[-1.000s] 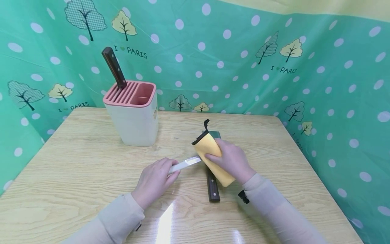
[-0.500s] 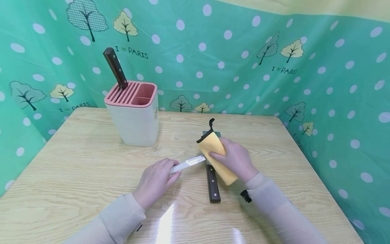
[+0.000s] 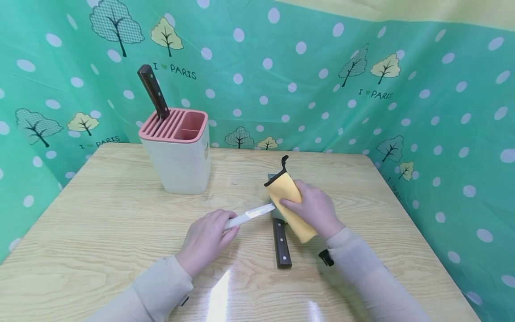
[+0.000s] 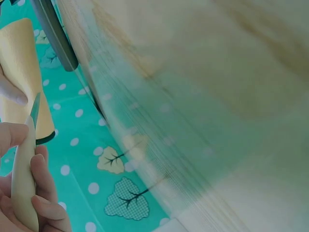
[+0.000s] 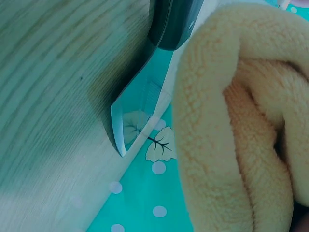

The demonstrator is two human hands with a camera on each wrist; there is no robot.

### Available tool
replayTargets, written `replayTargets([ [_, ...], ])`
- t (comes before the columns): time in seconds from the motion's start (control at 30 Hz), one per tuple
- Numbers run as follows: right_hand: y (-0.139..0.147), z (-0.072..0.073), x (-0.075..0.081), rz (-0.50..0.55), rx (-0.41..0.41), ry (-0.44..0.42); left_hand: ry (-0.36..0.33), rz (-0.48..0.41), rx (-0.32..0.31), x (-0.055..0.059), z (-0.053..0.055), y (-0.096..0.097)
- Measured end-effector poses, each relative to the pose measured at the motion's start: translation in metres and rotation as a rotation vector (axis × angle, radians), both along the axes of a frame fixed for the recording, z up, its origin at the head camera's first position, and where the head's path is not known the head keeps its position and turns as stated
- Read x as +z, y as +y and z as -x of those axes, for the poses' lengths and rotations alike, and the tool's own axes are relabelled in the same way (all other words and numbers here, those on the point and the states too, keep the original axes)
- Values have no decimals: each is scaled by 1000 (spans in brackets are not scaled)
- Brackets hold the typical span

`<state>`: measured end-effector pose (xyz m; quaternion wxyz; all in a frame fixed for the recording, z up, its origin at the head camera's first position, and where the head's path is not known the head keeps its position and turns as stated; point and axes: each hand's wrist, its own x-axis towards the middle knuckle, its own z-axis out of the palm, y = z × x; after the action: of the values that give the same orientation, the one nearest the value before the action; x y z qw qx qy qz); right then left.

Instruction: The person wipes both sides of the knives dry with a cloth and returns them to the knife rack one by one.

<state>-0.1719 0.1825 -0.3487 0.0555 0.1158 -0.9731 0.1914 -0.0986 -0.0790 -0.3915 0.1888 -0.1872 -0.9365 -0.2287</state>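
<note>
In the head view my left hand [image 3: 207, 241] grips the pale handle of a small paring knife [image 3: 244, 217], whose blade points right. My right hand [image 3: 318, 208] holds a folded yellow cloth [image 3: 291, 214] with black edging and a loop, thumb on its near face. The knife's tip meets the cloth's left edge. From the left wrist, the short blade [image 4: 35, 111] lies against the cloth [image 4: 21, 63]. Below the cloth a cleaver [image 3: 282, 243] lies on the table, dark riveted handle toward me, its blade partly hidden. The right wrist view shows the cleaver's blade [image 5: 135, 106] beside the fluffy cloth [image 5: 207, 121].
A white knife block [image 3: 179, 165] with a pink slotted top stands at the back left. One dark-handled knife [image 3: 154, 91] sits in its slots. Behind the wooden table [image 3: 100, 214] hangs a green dotted curtain [image 3: 237, 76].
The cloth and my right hand have shifted slightly right, and more of the cleaver's blade shows. The paring knife's tip has also moved a little right, while my left hand has barely moved.
</note>
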Motion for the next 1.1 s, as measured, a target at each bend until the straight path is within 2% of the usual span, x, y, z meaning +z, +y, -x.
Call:
replayTargets([
  [0.33, 5, 3, 2, 6, -15, -7, 25, -3, -3, -1, 0, -1],
  [0.67, 7, 5, 5, 18, -11, 35, 22, -1, -7, -1, 0, -1],
  [0.87, 3, 2, 7, 32, 7, 54, 24, 6, -8, -1, 0, 0],
  [1.1, -7, -3, 8, 63, 32, 32, 44, 6, -24, -2, 0, 0],
])
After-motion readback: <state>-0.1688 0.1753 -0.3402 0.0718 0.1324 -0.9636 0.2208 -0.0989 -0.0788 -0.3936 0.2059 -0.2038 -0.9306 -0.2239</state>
